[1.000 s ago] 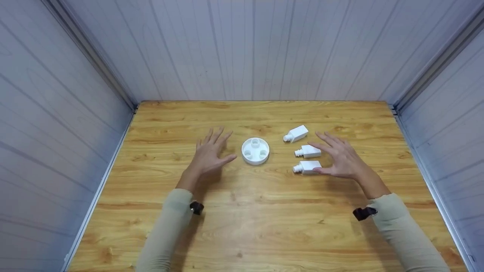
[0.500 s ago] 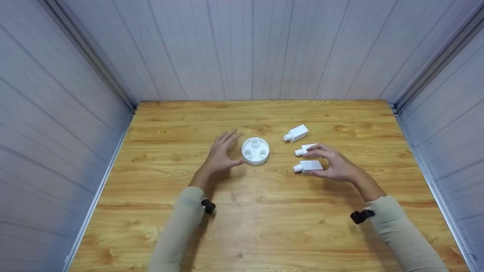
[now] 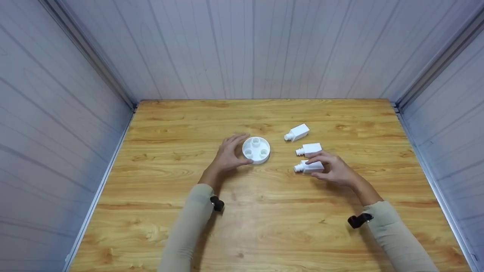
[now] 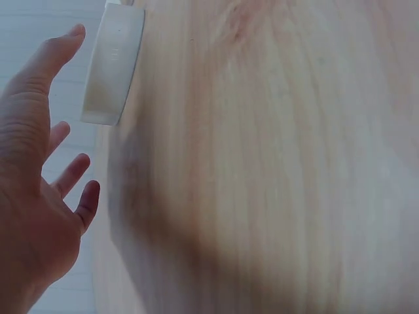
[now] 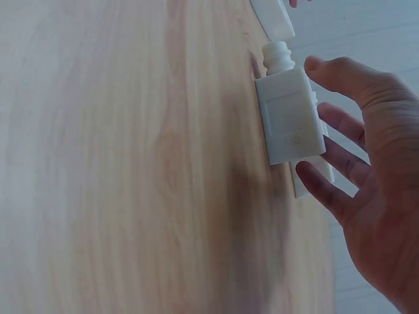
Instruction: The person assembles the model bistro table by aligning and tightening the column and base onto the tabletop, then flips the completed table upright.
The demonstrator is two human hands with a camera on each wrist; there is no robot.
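A white round disc [image 3: 256,150] with three sockets on top lies at the table's middle. My left hand [image 3: 231,153] cups its left rim, fingers spread and thumb out; in the left wrist view the disc [image 4: 112,62] sits just off my thumb, and contact is unclear. Three white bottle-shaped blocks lie in a row to the right. My right hand [image 3: 328,169] pinches the nearest block [image 3: 306,167] between fingers and thumb as it lies flat on the table. The right wrist view shows this block [image 5: 291,118] against my fingers [image 5: 340,124].
The middle block [image 3: 310,149] and the far block [image 3: 298,132] lie free just beyond my right hand. The wooden table [image 3: 264,219] is boxed in by pale panel walls [image 3: 245,49] on the left, back and right. Small black cameras sit on both wrists.
My left hand slid right from the bare table to the disc's rim. My right hand came down from above the blocks and closed its fingers on the nearest block.
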